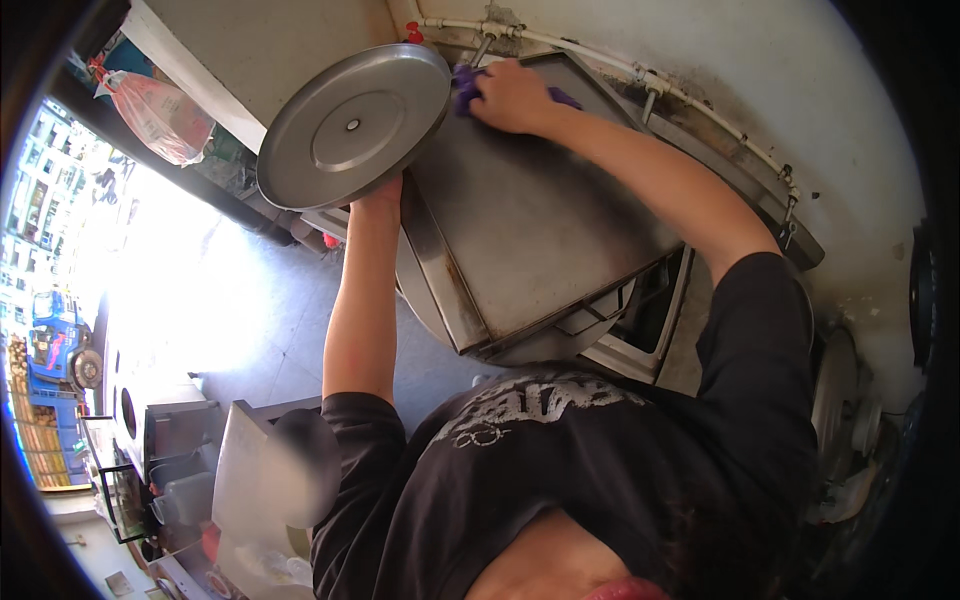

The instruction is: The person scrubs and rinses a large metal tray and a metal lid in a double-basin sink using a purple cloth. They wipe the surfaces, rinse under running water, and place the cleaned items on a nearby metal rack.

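Note:
Raised in my left hand is a round metal lid, tilted, with a small hole or fitting at its centre. Its rim hides most of my fingers. My right hand presses a bunched purple cloth near the far end of a flat stainless-steel surface. That surface has raised edges and brownish stains along its near left side. The lid hangs over its far left corner, and I cannot tell whether they touch.
A pale pipe with a red valve handle runs along the wall. Metal racks jut out below the steel surface's near edge. At left hangs a tied plastic bag. A blue truck stands outside in bright light.

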Available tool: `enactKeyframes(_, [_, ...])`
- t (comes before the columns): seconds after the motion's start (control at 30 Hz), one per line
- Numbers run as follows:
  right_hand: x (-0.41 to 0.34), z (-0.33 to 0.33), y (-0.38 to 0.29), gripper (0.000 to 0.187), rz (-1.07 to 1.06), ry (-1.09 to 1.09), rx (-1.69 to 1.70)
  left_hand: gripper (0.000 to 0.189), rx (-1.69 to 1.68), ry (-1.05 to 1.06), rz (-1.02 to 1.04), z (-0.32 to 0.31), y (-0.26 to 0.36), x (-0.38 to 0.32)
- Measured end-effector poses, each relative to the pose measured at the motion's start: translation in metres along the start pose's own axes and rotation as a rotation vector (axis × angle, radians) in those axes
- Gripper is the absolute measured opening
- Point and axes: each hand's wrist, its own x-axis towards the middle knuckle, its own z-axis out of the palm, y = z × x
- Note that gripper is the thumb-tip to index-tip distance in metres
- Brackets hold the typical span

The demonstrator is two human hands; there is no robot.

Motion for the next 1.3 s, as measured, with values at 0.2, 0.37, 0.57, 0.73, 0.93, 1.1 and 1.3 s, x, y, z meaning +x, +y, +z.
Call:
enactKeyframes(0.2, [-0.018,-0.016,-0.068,0.033,-0.326,-0.041,0.137,0.044,0.034,-0.02,0.072,-0.009,-0.002,0.005])
enactKeyframes(0.37, [-0.065,-0.041,-0.071,0.035,-0.506,-0.098,0.254,0.046,-0.044,-0.196,0.017,-0.017,0.004,0.009])
enactKeyframes(0.57, [-0.144,-0.096,-0.057,0.035,-0.754,-0.306,0.634,0.05,-0.196,-0.415,-0.113,-0.007,0.017,0.006])
enactKeyframes(0.73, [-0.17,-0.125,0.003,0.037,-0.419,-0.545,0.78,0.051,-0.18,-0.428,-0.115,-0.014,0.003,0.009])
enactKeyframes(0.93, [-0.186,-0.114,0.094,0.037,0.071,-0.301,0.159,0.049,-0.126,-0.339,-0.103,-0.01,0.002,0.008])
enactKeyframes(1.1, [-0.197,-0.109,0.05,0.048,-0.118,-0.167,0.019,0.047,-0.082,-0.264,-0.095,-0.014,0.002,0.002])
enactKeyframes(1.3, [-0.126,-0.063,0.052,0.036,-0.208,-0.074,-0.008,0.044,-0.031,-0.213,-0.086,-0.015,0.009,0.001])
